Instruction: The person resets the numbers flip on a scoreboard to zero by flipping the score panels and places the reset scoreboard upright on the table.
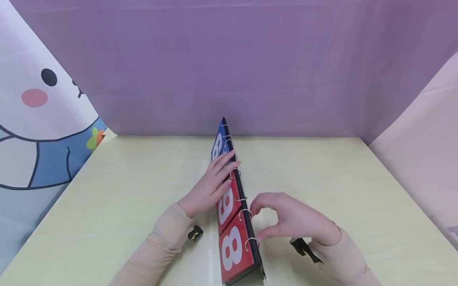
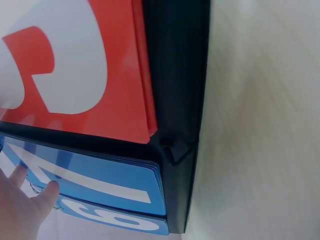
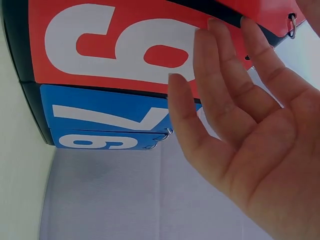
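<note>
A flip scoreboard (image 1: 247, 222) with a black frame, red and blue number cards and metal rings stands tent-like on the table, its length running away from me. My left hand (image 1: 207, 186) lies along its left face, fingers straight and reaching the top edge. In the left wrist view, fingertips of the left hand (image 2: 25, 205) overlap a blue card (image 2: 120, 185). On the board's other side, my right hand (image 1: 290, 216) has bent, spread fingers and holds nothing. The right wrist view puts these fingers over a red card (image 3: 120, 50) with a white 6; contact cannot be told.
The pale wooden table (image 1: 340, 178) extends on both sides of the scoreboard. A purple cloth (image 1: 250, 71) hangs behind the table, and a cartoon-printed cloth (image 1: 21, 155) is at the left. Each wrist wears a small black device (image 1: 304, 249).
</note>
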Action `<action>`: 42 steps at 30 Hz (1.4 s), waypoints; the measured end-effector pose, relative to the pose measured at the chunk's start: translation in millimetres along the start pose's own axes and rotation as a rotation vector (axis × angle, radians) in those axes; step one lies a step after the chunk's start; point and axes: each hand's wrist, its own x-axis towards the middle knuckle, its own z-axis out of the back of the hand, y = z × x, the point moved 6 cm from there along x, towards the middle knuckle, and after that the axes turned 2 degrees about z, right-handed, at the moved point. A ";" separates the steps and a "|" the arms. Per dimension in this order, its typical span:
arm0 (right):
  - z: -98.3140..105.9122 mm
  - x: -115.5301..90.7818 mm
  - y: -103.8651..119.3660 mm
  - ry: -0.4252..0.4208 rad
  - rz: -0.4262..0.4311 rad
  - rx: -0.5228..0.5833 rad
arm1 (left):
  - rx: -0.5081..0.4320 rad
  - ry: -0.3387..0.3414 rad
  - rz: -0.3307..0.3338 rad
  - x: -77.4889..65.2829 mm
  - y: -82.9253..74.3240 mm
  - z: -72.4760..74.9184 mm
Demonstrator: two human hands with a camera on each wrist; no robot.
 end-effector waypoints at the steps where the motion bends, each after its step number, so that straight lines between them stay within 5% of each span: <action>1: -0.2 0.2 0.0 0.004 0.002 0.004 | 0.001 -0.001 -0.001 0.0 -0.3 0.2; 16: -5.8 -2.5 -22.0 0.203 -0.158 0.147 | 0.014 -0.026 -0.016 -0.4 -1.1 1.1; 33: 8.1 -16.0 -30.3 0.235 -0.218 0.120 | 0.030 0.005 0.013 -0.1 -0.7 -0.1; 42: 10.3 -13.7 -28.2 0.167 -0.203 0.108 | 0.035 -0.001 0.005 -0.4 -2.0 0.4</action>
